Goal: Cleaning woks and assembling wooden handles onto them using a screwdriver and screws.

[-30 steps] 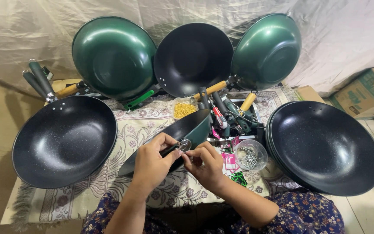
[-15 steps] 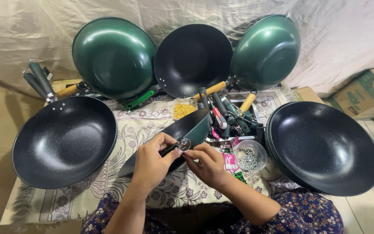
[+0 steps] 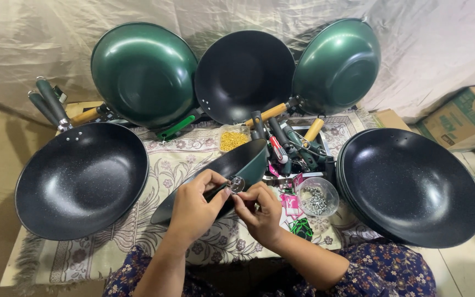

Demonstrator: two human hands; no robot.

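Note:
A dark green wok (image 3: 236,163) with a black speckled inside lies tilted on its side on the patterned cloth in front of me. My left hand (image 3: 194,207) grips the wok's rim and pinches a small shiny metal fitting (image 3: 237,184) against it. My right hand (image 3: 259,210) meets the left at that same fitting, fingertips closed on it. Both hands hide the part of the rim under them.
A black wok (image 3: 82,179) lies at the left, a stack of black woks (image 3: 410,186) at the right, three more lean on the back sheet. Loose handles and a screwdriver (image 3: 287,144), a tub of gold screws (image 3: 233,139), a bowl of silver screws (image 3: 316,196), a cardboard box (image 3: 465,117).

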